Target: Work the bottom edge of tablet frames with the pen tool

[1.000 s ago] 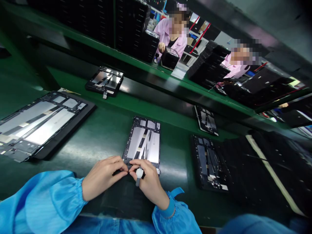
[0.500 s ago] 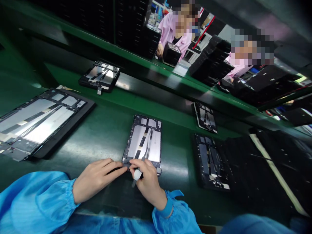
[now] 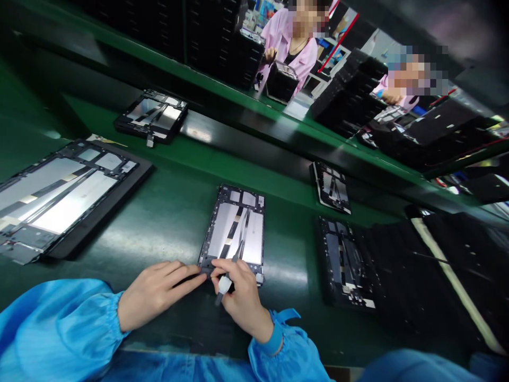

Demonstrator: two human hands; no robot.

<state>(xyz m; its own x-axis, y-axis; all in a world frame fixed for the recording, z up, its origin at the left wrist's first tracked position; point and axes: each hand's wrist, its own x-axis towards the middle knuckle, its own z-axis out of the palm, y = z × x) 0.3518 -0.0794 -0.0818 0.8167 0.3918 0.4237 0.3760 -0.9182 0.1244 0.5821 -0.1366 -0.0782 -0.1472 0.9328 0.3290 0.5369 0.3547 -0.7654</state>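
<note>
An open tablet frame (image 3: 234, 231) with silver panels and dark ribbon cables lies on the green belt (image 3: 170, 212) in front of me. My left hand (image 3: 155, 292) rests at its near left corner, fingers stretched flat and pressing the edge. My right hand (image 3: 238, 294) is closed on a small white-tipped tool (image 3: 223, 286), pinched between thumb and fingers at the frame's near edge. Both arms wear blue sleeves.
A large tablet frame (image 3: 59, 196) lies at the left, another (image 3: 153, 114) farther back, two darker ones (image 3: 345, 262) (image 3: 332, 185) at the right. A black mat (image 3: 437, 276) covers the right side. Stacked black trays (image 3: 214, 37) stand behind; two people in pink work beyond.
My left hand has slid back slightly and its fingers have flattened out; the right hand keeps its pinch on the tool. The view has shifted a little, and the far-left frame has moved further left.
</note>
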